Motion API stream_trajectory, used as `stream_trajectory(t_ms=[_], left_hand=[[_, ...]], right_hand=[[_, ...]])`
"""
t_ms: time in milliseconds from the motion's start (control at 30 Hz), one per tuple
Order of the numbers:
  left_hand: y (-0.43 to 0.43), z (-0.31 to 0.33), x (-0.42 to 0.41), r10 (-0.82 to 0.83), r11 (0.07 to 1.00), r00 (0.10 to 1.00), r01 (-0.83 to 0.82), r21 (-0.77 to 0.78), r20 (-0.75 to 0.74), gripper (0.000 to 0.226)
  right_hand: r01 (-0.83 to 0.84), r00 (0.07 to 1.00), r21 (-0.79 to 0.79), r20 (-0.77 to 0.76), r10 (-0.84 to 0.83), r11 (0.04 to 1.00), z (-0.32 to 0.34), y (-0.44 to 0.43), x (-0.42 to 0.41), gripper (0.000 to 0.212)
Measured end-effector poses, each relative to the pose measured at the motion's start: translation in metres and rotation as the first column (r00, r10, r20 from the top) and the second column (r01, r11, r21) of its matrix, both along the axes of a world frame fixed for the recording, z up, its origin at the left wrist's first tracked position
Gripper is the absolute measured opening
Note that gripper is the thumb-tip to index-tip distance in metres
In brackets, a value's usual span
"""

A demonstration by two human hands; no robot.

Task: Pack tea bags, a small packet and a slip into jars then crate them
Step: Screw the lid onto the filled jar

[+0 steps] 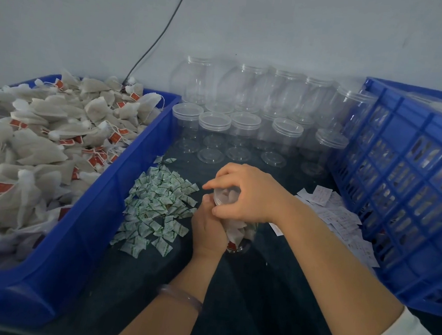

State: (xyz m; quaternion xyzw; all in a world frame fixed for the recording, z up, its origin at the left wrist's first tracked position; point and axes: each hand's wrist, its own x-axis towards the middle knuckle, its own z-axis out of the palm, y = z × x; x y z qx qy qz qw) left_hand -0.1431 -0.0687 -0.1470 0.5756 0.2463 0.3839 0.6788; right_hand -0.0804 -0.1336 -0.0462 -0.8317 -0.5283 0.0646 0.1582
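Observation:
A clear jar [238, 234] filled with tea bags stands on the dark table in the middle. My left hand [210, 227] grips its side from the left. My right hand [244, 193] curls over its lidded top, fingers wrapped round the rim. A heap of white tea bags [45, 137] with red tags fills the blue tub [82, 235] on the left. Small green-printed packets [156, 207] lie piled just left of the jar. White paper slips [342, 219] are scattered to the right. The blue lattice crate [408, 198] stands at the right edge.
Several empty clear jars with lids [247, 121] stand in rows at the back against the wall, some stacked. A black cable [158, 38] runs down the wall behind the tub. A bracelet circles my left wrist.

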Motion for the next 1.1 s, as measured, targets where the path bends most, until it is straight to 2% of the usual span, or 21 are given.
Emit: stream_trajectory(t_ms=[167,300,400,500,633,700,767,833,933,967,1100], left_hand=[[0.002,-0.009,0.004,-0.037,0.997,0.999,0.039,-0.063,0.031,0.051],[0.004,-0.014,0.007,-0.017,1.000,1.000,0.017,-0.013,-0.001,0.040],[0.007,-0.017,0.008,-0.017,1.000,1.000,0.017,0.013,-0.002,0.035],[0.009,-0.017,0.006,-0.022,0.999,1.000,0.023,0.039,-0.019,0.035],[0.011,-0.012,0.006,-0.080,0.996,0.996,0.081,-0.046,0.029,0.044],[0.014,-0.010,0.006,-0.095,0.992,0.994,0.099,0.077,-0.059,0.034],[0.014,-0.009,0.007,-0.081,0.984,0.989,0.100,0.149,-0.126,0.034],[0.012,-0.009,0.004,-0.072,0.985,0.991,0.088,0.146,-0.111,0.033],[0.007,-0.009,0.002,-0.061,0.998,0.998,0.060,-0.022,-0.025,0.049],[0.006,-0.010,0.003,-0.056,0.997,0.998,0.055,-0.049,-0.018,0.048],[0.005,-0.012,0.002,-0.089,0.993,0.996,0.088,-0.079,-0.019,0.021]], right_hand=[[0.145,0.989,0.110,0.021,-0.148,0.983,-0.010,0.004,-0.009,0.060],[0.243,0.968,0.135,0.032,-0.250,0.960,-0.015,0.010,-0.013,0.049],[0.272,0.958,0.137,0.059,-0.282,0.953,-0.018,0.012,-0.014,0.048],[0.244,0.965,0.128,0.070,-0.254,0.961,-0.017,0.009,-0.015,0.048],[0.120,0.991,0.063,0.050,-0.123,0.991,-0.008,0.002,-0.011,0.045],[0.017,1.000,-0.008,0.016,-0.017,1.000,-0.003,-0.004,-0.007,0.047],[-0.024,1.000,-0.033,0.005,0.024,0.999,-0.002,-0.008,-0.005,0.048],[0.026,0.999,0.015,0.021,-0.026,1.000,-0.005,-0.008,-0.008,0.046],[0.184,0.979,0.119,0.067,-0.193,0.976,-0.012,-0.001,-0.018,0.041],[0.244,0.964,0.129,0.077,-0.255,0.961,-0.014,0.002,-0.021,0.042],[0.390,0.911,0.086,0.107,-0.398,0.917,-0.015,0.009,-0.032,0.049]])
